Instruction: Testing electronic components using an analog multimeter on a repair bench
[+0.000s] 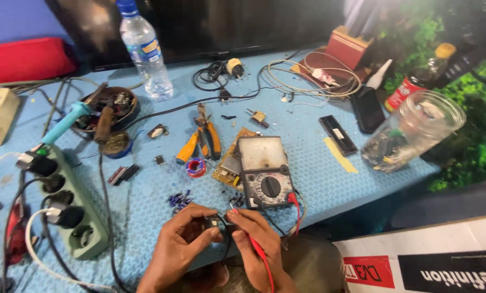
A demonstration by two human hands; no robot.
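Observation:
My left hand [179, 245] pinches a small dark electronic part [212, 222] at the near edge of the blue table [313, 168]. Beside it, my right hand [256, 241] holds a red test probe [256, 249] with its tip against that part. A black lead runs down between the two hands. Just beyond them lies an analogue multimeter [266, 171] with a round dial, its red lead curling off its right side. A brown circuit board [229, 163] sits partly under the meter.
A green power strip [69, 203] with plugs lies at the left. Orange-handled pliers [202, 142], a solder spool [196, 167], a blue soldering iron [66, 122], a water bottle [144, 51], a glass jar [414, 130] and coiled cables [308, 78] are scattered about.

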